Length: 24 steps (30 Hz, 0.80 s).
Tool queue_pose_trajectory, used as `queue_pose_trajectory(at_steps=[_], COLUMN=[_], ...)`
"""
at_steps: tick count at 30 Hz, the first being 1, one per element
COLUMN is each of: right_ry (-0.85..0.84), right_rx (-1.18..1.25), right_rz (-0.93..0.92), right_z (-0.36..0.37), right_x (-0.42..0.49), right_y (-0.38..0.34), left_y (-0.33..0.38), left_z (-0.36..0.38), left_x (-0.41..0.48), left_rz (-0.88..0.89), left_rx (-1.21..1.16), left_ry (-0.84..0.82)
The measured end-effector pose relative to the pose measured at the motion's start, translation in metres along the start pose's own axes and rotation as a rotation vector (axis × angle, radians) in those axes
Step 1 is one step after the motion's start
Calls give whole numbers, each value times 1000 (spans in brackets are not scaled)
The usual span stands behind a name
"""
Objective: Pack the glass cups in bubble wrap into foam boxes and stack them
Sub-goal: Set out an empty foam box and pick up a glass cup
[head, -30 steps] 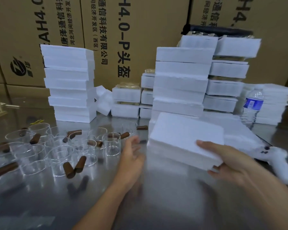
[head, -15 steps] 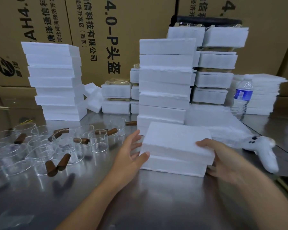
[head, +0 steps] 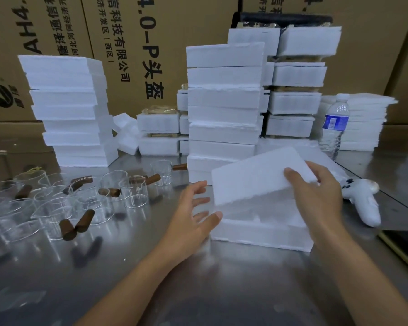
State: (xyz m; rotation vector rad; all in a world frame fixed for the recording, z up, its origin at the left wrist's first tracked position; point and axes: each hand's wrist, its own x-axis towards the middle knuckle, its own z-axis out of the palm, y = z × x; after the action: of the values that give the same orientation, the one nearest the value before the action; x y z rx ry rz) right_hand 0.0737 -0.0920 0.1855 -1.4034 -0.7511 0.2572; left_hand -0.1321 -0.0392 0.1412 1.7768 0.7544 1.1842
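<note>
Fingers point(head: 293, 177) of the right hand point(head: 316, 198) are curling over the lid point(head: 252, 177), gripping its right end and holding it tilted above the box point(head: 262, 234). The thumb is hiding underneath. The left hand point(head: 193, 215) is hanging open with fingers spread, thumb just touching the box's near left corner, holding nothing.

Biggest stuff first: cartons point(head: 151, 43) are walling off the whole back, at least three of them, all with black print. One shiny steel table point(head: 198, 290) is carrying everything.

Then the foam. The left stack point(head: 68, 109) is sitting seven or eight high. The middle stack point(head: 224, 109) is about the same and is blocking part of the boxes behind it. The back stack point(head: 297, 78) is showing four boxes with something brownish between them. A pile of thin sheets point(head: 365, 123) is sitting far right.

The one box being worked on is sitting right in front of the middle stack. One bottle point(head: 335, 123) is standing by the sheets, and one white controller point(head: 363, 201) is lying just right of the box.

The cups point(head: 137, 194) are crowding the left of the table, bare glass. They're overlapping so the count is rough: about a dozen, with ten or so brown handles showing.

Half a second back the lid was lying flat on the box. Now its right end is up and the inside is showing underneath, though I can't tell what's in there. The left hand is hardly moving.
</note>
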Motion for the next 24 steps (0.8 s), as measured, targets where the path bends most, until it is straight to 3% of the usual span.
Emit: queue_pose_trajectory(at_steps=[3, 9, 12, 17, 19, 21, 24], right_ry=[51, -21, -76, -318, -439, -535, -763], right_rx=[69, 176, 193, 374, 343, 153, -439], right_rz=[-129, -298, -337, -282, -276, -291, -443], right_z=[3, 22, 30, 35, 38, 37, 28], right_x=[-9, -43, -56, -63, -61, -58, -51], right_y=[-12, -23, -22, -24, -16, -7, 5], left_y=[3, 11, 12, 11, 11, 14, 21], left_z=[0, 8, 10, 1, -5, -11, -24], left_x=[0, 0, 2, 7, 6, 5, 6], left_rz=[258, 812, 949, 979, 899, 716, 432], left_rx=[329, 824, 964, 987, 890, 664, 286], left_ry=[152, 257, 321, 467, 507, 599, 758])
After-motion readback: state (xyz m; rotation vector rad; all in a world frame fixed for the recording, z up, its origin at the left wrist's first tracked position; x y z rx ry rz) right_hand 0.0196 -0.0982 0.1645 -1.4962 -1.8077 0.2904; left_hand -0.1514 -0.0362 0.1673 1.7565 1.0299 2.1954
